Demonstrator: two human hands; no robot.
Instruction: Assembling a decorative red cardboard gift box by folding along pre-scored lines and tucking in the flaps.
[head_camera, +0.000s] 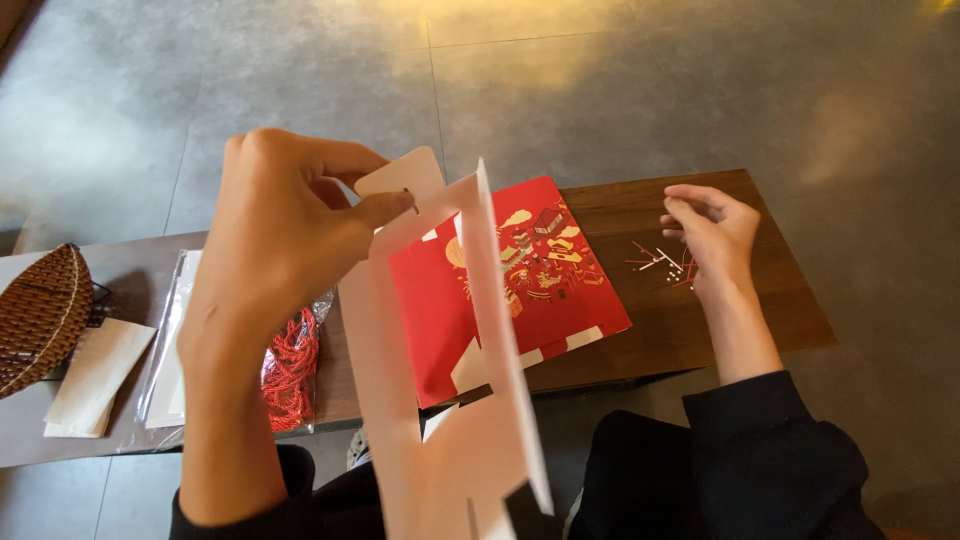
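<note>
Left hand (285, 235) pinches the white die-cut card panel (440, 400) at its top corner: light, stiff, easily creased. Right hand (705, 235), fingers loosely curled, holds nothing and rests by small red-and-white pins (660, 265) on the surface (770, 310).

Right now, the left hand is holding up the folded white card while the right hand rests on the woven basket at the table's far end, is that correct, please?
Not quite. The left hand does hold up the folded white card, but the right hand rests by small red and white sticks on the wooden table, not on the woven basket, which lies at the opposite end. The head view shows this.
</note>
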